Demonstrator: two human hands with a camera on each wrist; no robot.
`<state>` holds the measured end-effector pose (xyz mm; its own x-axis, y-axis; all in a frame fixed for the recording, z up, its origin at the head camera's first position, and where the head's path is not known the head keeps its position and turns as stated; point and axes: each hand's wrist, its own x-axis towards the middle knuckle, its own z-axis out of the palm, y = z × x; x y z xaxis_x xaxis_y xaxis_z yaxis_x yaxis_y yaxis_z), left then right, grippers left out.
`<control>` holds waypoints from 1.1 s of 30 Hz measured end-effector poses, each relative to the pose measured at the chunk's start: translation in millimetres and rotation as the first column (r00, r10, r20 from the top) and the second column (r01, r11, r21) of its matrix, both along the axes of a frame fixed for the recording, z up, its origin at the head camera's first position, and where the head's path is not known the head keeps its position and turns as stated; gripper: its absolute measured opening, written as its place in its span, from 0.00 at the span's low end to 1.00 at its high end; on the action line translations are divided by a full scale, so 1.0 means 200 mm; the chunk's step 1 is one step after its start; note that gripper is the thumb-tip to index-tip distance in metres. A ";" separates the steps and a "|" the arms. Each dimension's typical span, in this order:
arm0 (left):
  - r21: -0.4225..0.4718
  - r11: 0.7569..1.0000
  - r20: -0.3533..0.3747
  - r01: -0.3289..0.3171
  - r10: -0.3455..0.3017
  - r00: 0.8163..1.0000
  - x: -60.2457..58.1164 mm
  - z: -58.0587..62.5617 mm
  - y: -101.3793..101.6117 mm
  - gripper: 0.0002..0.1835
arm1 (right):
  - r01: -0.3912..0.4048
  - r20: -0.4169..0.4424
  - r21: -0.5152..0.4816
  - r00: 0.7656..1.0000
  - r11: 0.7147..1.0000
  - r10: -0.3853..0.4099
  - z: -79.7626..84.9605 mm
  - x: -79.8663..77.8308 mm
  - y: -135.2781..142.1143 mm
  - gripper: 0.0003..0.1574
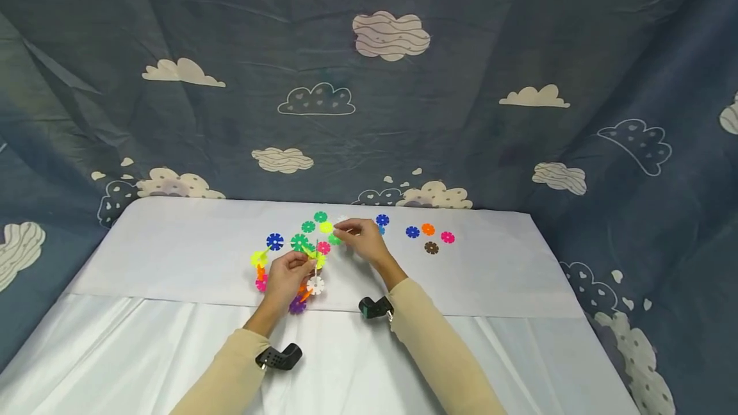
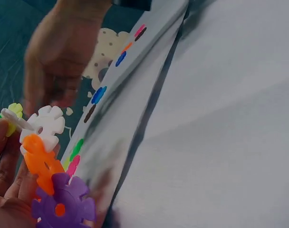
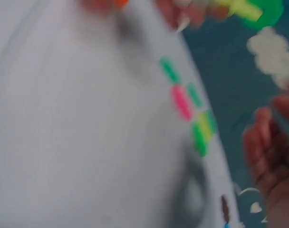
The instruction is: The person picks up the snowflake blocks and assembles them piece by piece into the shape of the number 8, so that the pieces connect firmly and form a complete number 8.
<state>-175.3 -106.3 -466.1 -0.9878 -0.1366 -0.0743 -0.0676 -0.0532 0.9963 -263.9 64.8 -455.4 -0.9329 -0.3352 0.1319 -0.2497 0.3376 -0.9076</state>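
Observation:
My left hand pinches a chain of interlocked plastic snowflake discs. In the left wrist view this chain has a white disc, an orange disc and a purple disc; more yellow and green pieces are beyond the fingertips. My right hand hovers past the chain, fingers loosely bent, over loose discs. No piece shows between its fingers, though the right wrist view of the right hand is blurred. Close by lie a yellow disc, a pink disc and green discs.
To the right on the white table lie a blue disc, an orange disc, a pink disc and a brown disc. A dark cloud-patterned curtain hangs behind the table.

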 end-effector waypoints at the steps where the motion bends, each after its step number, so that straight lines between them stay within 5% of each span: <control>1: -0.004 1.000 0.018 -0.006 0.006 1.000 0.00 0.00 0.00 0.07 | 0.022 0.003 0.088 1.000 0.996 -0.022 -0.02 -0.01 0.00 0.14; 5: -0.006 1.000 0.044 -0.006 0.007 0.999 -0.01 0.00 0.01 0.08 | -0.037 -0.012 0.388 0.999 0.921 0.045 -0.07 -0.04 -0.05 0.16; 11: 0.038 0.999 0.030 0.006 -0.008 1.000 -0.01 0.00 0.01 0.07 | -0.030 -0.064 0.557 0.995 0.830 0.078 -0.09 -0.04 -0.14 0.15; 14: 0.040 0.999 0.038 0.000 -0.002 0.999 -0.01 0.00 0.01 0.07 | -0.033 -0.072 0.538 0.994 0.842 0.085 -0.09 -0.04 -0.15 0.12; 16: 0.031 1.000 0.038 -0.002 0.001 0.999 -0.02 0.00 0.01 0.07 | -0.062 -0.061 0.481 0.993 0.874 0.103 -0.09 -0.04 -0.14 0.11; 21: 0.009 1.000 0.035 0.000 0.000 0.999 -0.01 0.00 0.00 0.07 | -0.086 0.057 0.073 0.995 0.994 0.082 -0.03 -0.04 -0.09 0.09; 23: 0.000 1.000 0.034 0.004 -0.004 0.999 -0.01 0.00 0.01 0.07 | -0.064 0.077 -0.097 0.994 0.993 0.071 0.03 -0.03 -0.06 0.10; 26: 0.013 1.000 0.029 0.006 -0.006 1.000 -0.02 0.00 0.01 0.05 | -0.081 0.033 -0.188 0.995 0.979 0.089 0.14 -0.01 -0.04 0.13; 33: 0.014 1.000 0.014 0.019 -0.019 1.000 -0.01 0.01 0.01 0.05 | -0.186 -0.062 -0.093 0.982 0.978 0.180 0.30 0.07 -0.04 0.12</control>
<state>-177.8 -103.7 -464.5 -0.9891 -0.1163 -0.0903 -0.0831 -0.0652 0.9944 -248.9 57.0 -395.1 -0.8476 -0.4826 0.2205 -0.3480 0.1919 -0.9176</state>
